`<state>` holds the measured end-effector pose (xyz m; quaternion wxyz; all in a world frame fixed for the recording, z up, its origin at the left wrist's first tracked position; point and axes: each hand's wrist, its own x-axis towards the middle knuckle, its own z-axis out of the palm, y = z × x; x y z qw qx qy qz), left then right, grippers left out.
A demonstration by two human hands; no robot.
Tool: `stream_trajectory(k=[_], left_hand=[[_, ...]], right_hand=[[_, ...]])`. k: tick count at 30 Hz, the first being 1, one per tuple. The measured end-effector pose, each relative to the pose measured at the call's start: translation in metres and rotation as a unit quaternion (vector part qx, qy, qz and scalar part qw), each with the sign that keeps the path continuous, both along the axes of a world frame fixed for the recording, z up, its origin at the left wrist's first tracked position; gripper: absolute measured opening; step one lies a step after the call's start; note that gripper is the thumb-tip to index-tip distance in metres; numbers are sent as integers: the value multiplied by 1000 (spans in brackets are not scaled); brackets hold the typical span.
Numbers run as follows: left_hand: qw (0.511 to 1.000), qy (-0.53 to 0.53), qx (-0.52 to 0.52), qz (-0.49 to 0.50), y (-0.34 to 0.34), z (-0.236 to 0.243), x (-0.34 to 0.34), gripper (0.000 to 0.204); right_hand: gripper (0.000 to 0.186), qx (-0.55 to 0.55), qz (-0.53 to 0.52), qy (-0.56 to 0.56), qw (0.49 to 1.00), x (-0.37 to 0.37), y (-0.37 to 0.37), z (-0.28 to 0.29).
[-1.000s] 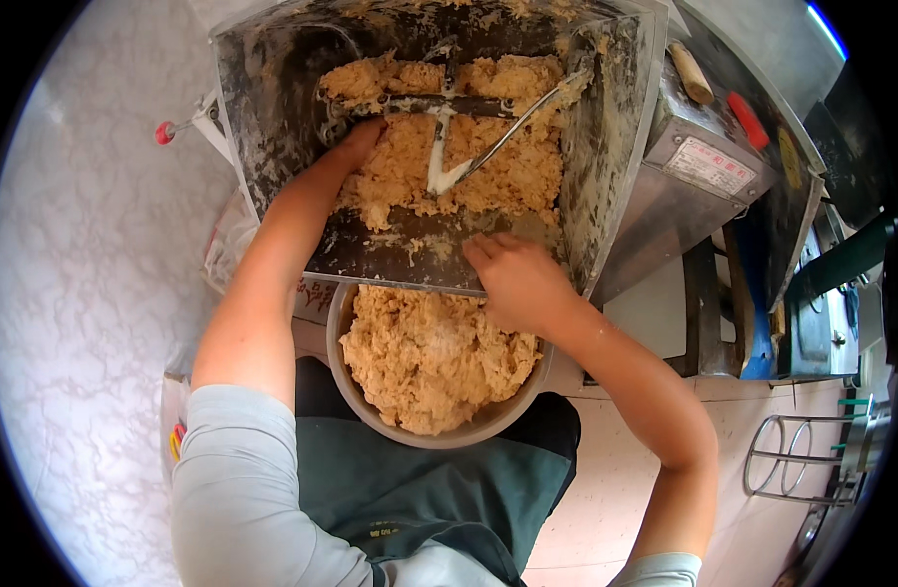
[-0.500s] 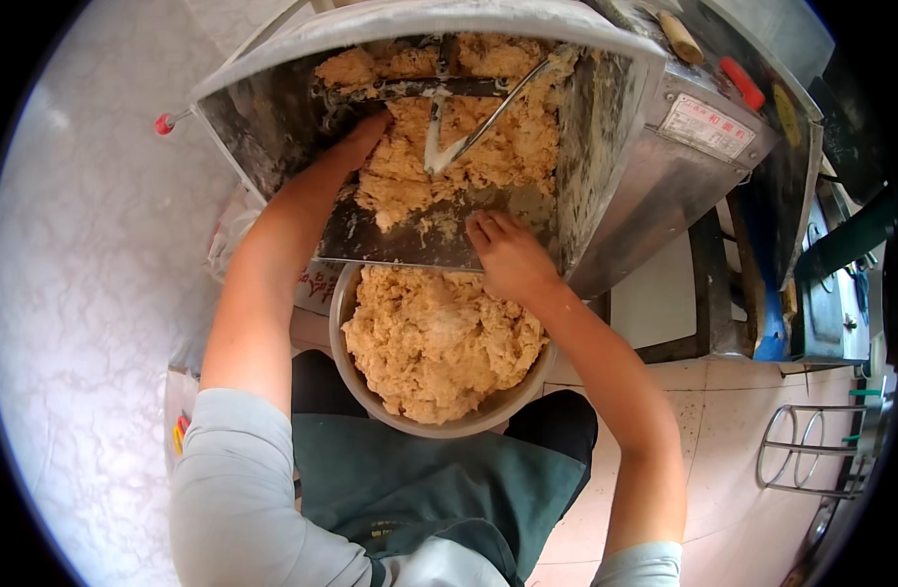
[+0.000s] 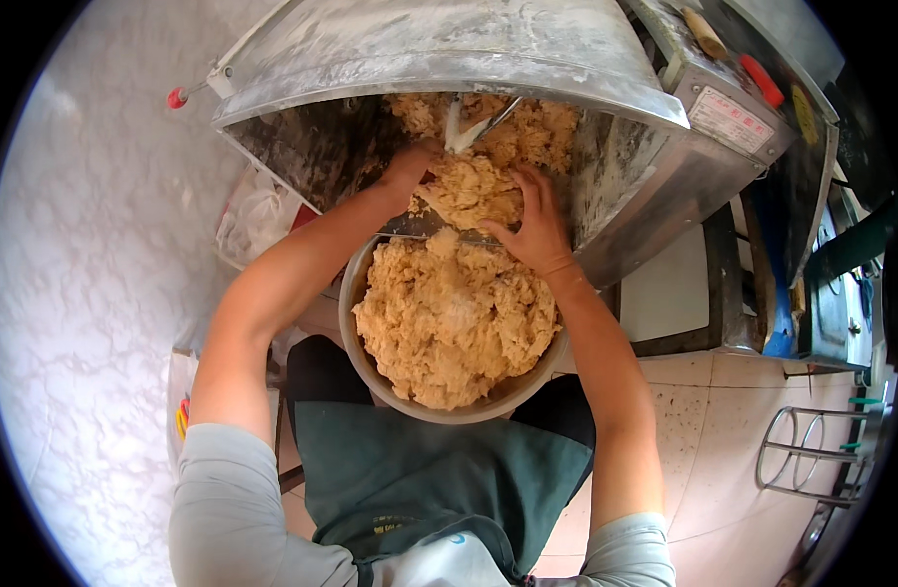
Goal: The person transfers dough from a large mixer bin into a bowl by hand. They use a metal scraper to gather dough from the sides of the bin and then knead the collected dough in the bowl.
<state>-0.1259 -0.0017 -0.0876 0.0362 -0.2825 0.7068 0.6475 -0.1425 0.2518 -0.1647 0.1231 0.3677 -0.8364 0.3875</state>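
Note:
A tilted steel mixer trough holds crumbly tan dough around a pale, dough-smeared mixing paddle. My left hand and my right hand are closed round either side of a lump of dough at the trough's lower lip; the left fingertips are partly hidden. Just below, a large round bowl is heaped with the same dough, between my forearms and above my apron.
On the mixer housing lie a wooden-handled tool and a red-handled one. A red knob sticks out at the left beside a marbled wall. Plastic bags sit left; a dark metal frame and wire stand are right.
The trough has tilted further toward me, hiding more of its inside. My hands have come closer together, drawing a lump of dough to the lip above the bowl.

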Motion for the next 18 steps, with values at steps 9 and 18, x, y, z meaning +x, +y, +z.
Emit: stream_trajectory(k=[9, 18], left_hand=[[976, 193, -92, 33, -60, -69, -8, 43], [961, 199, 99, 165, -76, -64, -103, 31]], right_hand=[[112, 74, -34, 3, 997, -2, 0, 6], [123, 81, -93, -81, 989, -9, 2, 0]])
